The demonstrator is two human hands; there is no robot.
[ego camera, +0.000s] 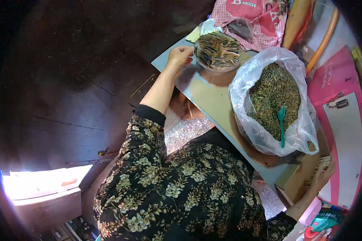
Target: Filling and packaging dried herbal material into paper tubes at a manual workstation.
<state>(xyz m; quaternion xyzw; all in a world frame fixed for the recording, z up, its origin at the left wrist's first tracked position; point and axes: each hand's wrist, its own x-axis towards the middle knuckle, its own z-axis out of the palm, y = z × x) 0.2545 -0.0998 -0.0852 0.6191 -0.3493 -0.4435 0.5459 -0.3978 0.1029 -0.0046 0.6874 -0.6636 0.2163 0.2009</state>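
Observation:
My left hand (pixel 181 56) is at the left side of a clear plastic tub (pixel 218 71), its fingertips curled together close to the rim. Whether those fingers hold anything is hard to make out. Thin folded paper packets (pixel 218 49) stand packed in rows in the tub. On the right, my right hand (pixel 321 176) reaches into a long cardboard box (pixel 292 177) and touches a row of small pale pieces (pixel 322 162); its grip is partly hidden. Between my hands stands an open white plastic bag (pixel 241 99) of dried, shredded greenish leaf (pixel 271 93). A green plastic spoon (pixel 282 120) lies on the leaf.
Beneath the bag and tub is a table with a tan covering (pixel 211 96). A pink checked cloth (pixel 256 39) lies behind the tub. An orange tube (pixel 322 42) and a pink-and-white panel (pixel 344 120) with a padlock (pixel 341 103) flank the right side. A dark wooden surface (pixel 78 90) fills the left.

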